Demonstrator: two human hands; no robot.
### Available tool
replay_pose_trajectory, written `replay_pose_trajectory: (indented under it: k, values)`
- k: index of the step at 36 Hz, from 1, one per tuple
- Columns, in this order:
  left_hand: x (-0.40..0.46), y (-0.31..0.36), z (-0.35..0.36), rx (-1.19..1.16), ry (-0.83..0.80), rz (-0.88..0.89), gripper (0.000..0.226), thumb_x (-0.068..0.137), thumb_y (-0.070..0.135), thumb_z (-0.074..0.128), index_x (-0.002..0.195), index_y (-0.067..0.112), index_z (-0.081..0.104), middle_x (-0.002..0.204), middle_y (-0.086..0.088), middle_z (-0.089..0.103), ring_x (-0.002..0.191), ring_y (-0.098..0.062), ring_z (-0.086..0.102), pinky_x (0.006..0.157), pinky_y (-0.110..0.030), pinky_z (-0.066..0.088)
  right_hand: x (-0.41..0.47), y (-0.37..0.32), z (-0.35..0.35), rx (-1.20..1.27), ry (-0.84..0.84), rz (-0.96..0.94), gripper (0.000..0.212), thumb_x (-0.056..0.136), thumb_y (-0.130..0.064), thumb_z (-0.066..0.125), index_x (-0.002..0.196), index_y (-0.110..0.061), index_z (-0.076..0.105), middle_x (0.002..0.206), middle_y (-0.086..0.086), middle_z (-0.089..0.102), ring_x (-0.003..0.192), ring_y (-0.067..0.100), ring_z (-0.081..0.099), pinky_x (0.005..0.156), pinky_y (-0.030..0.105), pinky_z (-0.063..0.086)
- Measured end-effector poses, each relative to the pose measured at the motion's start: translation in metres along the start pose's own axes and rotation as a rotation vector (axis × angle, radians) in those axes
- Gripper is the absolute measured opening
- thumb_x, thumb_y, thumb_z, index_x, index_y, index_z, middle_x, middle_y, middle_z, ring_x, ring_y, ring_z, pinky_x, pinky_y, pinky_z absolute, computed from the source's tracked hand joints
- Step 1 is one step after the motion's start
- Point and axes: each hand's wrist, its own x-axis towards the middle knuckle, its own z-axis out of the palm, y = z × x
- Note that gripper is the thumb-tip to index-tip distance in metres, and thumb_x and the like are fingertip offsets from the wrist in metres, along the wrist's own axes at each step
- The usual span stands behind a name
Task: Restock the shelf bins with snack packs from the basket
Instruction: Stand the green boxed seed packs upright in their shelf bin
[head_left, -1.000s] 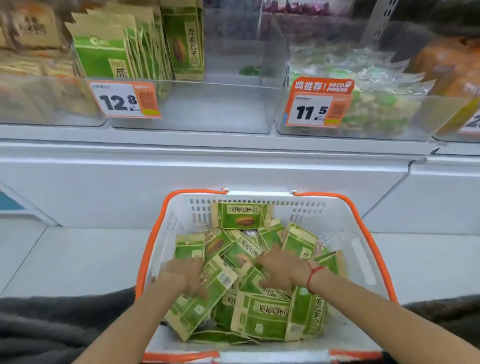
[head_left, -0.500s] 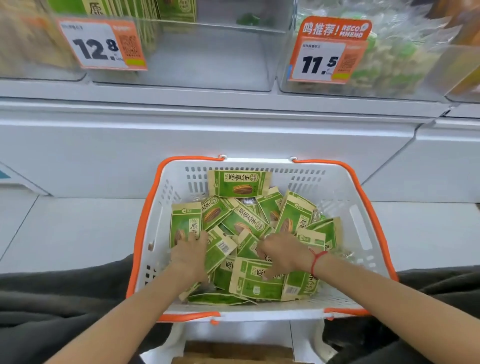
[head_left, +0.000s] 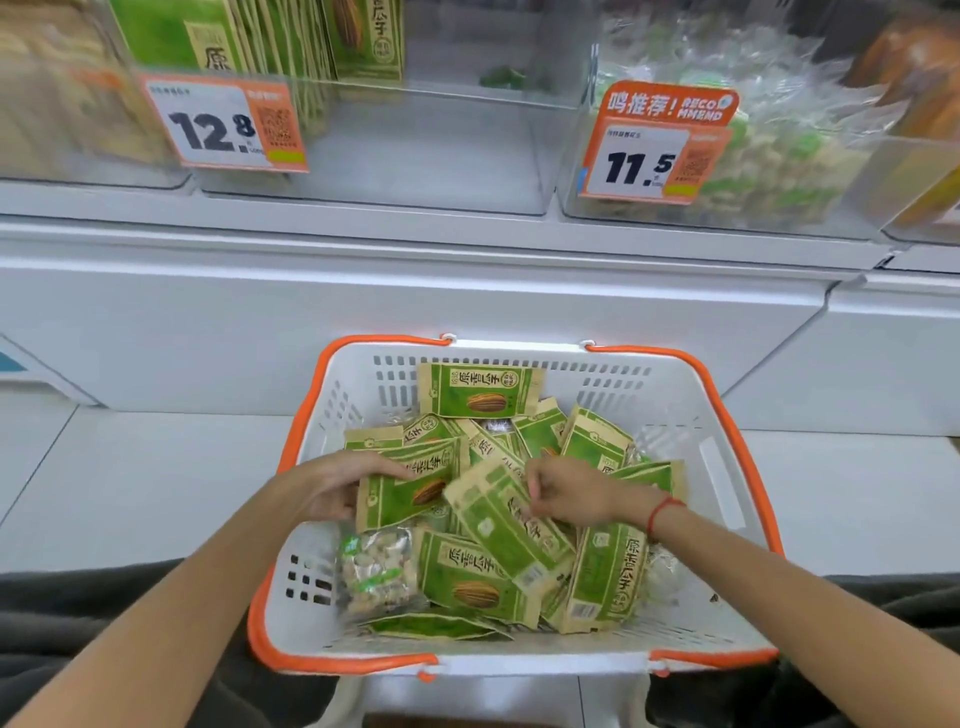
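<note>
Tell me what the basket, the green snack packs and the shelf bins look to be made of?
Basket: likely moulded plastic, white and matte, with slotted walls and an orange rim. Green snack packs: seemingly kraft paper, tan matte edges, printed green faces, perhaps lined. Shelf bins: clear rigid plastic, probably acrylic; goods show through, and the edges catch light.

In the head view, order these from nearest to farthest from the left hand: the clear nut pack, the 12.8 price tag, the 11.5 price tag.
From the left hand:
1. Clear nut pack, just below it in the basket.
2. 12.8 price tag, upper left on the shelf.
3. 11.5 price tag, upper right on the shelf.
</note>
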Motion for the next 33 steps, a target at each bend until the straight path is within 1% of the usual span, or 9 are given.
replay_pose_trajectory:
  k: [4,7,10,14,19,22,26,30,33]
  values:
    - [0.001,0.002,-0.001,-0.032,0.13,0.019,0.04,0.08,-0.007,0.064,0.119,-0.002,0.058,0.103,-0.017,0.071,0.091,-0.028,0.068,0.072,-0.034,0.057,0.001,0.002,-0.028,0.361,0.096,0.066,0.019,0.089,-0.015,0.064,0.094,-0.018,0.045,0.087,0.006,0.068,0.084,0.012,0.067,0.061,0.019,0.052]
    - [-0.003,0.008,-0.001,-0.089,0.14,0.087,0.033,0.084,-0.005,0.062,0.116,0.002,0.061,0.098,-0.012,0.073,0.082,-0.02,0.071,0.063,-0.027,0.057,0.0,0.0,-0.048,0.476,0.109,0.093,0.042,0.087,-0.022,0.068,0.122,-0.022,0.046,0.104,0.0,0.068,0.096,0.013,0.065,0.08,0.022,0.051]
    - [-0.013,0.017,0.005,-0.063,0.119,0.142,0.03,0.088,0.017,0.065,0.116,0.009,0.062,0.097,-0.005,0.074,0.086,-0.014,0.068,0.068,-0.024,0.052,-0.001,-0.008,-0.062,0.493,0.117,0.044,0.043,0.086,-0.022,0.069,0.127,-0.019,0.057,0.111,-0.001,0.069,0.108,0.011,0.063,0.094,0.02,0.047]
    - [-0.016,0.028,0.015,-0.055,-0.019,0.195,0.042,0.086,0.041,0.061,0.124,0.022,0.058,0.113,-0.003,0.07,0.112,-0.018,0.06,0.101,-0.037,0.043,-0.006,-0.03,-0.071,0.543,0.09,-0.015,0.032,0.088,-0.015,0.067,0.114,-0.03,0.058,0.093,-0.012,0.069,0.086,-0.004,0.065,0.072,0.005,0.047]
    - [-0.019,0.035,0.026,-0.226,-0.048,0.242,0.032,0.093,0.031,0.053,0.121,0.016,0.058,0.103,-0.007,0.071,0.099,-0.02,0.064,0.091,-0.038,0.051,-0.004,-0.045,-0.073,0.543,0.082,-0.064,0.035,0.089,-0.013,0.064,0.124,-0.013,0.061,0.091,-0.005,0.072,0.082,0.002,0.069,0.069,0.01,0.048]
    - [-0.017,0.037,0.024,-0.323,0.015,0.234,0.032,0.091,0.033,0.058,0.118,0.016,0.058,0.105,-0.008,0.071,0.098,-0.02,0.065,0.088,-0.036,0.053,-0.001,-0.055,-0.072,0.566,0.301,-0.064,0.037,0.088,-0.016,0.066,0.124,-0.01,0.06,0.084,-0.009,0.067,0.077,0.003,0.066,0.065,0.011,0.048]
    - [-0.015,0.038,0.024,-0.375,0.089,0.239,0.041,0.09,0.04,0.058,0.125,0.021,0.055,0.116,-0.01,0.067,0.11,-0.024,0.061,0.097,-0.043,0.048,0.001,-0.063,-0.069,0.168,0.952,-0.207,0.026,0.084,-0.024,0.072,0.109,-0.019,0.069,0.087,-0.011,0.066,0.076,0.006,0.061,0.068,0.023,0.053]
    - [-0.014,0.04,0.033,-0.563,-0.044,0.261,0.045,0.094,0.041,0.05,0.13,0.013,0.051,0.117,-0.018,0.066,0.112,-0.03,0.062,0.1,-0.045,0.045,0.0,-0.062,-0.046,-0.327,0.96,-0.489,0.025,0.079,-0.022,0.072,0.104,-0.019,0.071,0.081,-0.005,0.067,0.07,0.011,0.062,0.053,0.023,0.054]
    - [-0.016,0.043,0.045,-0.623,-0.064,0.305,0.048,0.098,0.044,0.039,0.128,0.01,0.054,0.115,-0.019,0.067,0.106,-0.03,0.065,0.093,-0.04,0.052,0.004,-0.062,-0.026,-0.524,0.93,-0.546,0.028,0.072,-0.021,0.077,0.099,-0.019,0.072,0.084,-0.005,0.067,0.075,0.011,0.064,0.055,0.019,0.054]
